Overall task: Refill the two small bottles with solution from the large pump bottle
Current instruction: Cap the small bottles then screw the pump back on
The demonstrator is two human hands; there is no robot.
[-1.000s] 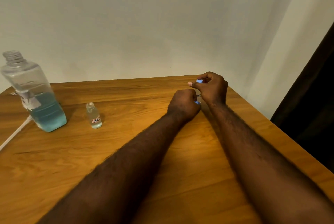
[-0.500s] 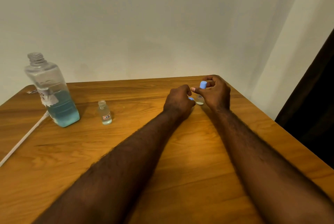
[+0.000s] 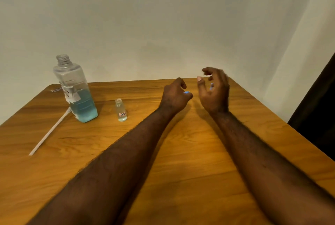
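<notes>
The large clear bottle (image 3: 77,90) stands uncapped at the back left of the table, partly filled with blue solution. Just right of it stands a small clear bottle (image 3: 121,110) with a red-and-white label and no cap. My left hand (image 3: 175,98) is curled near the table's middle back and holds a blue cap (image 3: 186,92) in its fingers. My right hand (image 3: 214,91) is raised beside it, blurred, thumb and fingers apart and loosely curled. A blue bit (image 3: 211,86) shows in its hollow; I cannot tell if the hand holds it. The second small bottle is hidden.
A white tube (image 3: 49,133) lies on the wooden table (image 3: 181,152) left of the large bottle, running toward the front left. The wall is close behind the table's back edge. A dark curtain (image 3: 319,108) hangs past the right edge.
My right hand has let go of its pinch on the blue cap atop the second small bottle and risen with fingers spread. The view has swung left; the left hand keeps its cap.
</notes>
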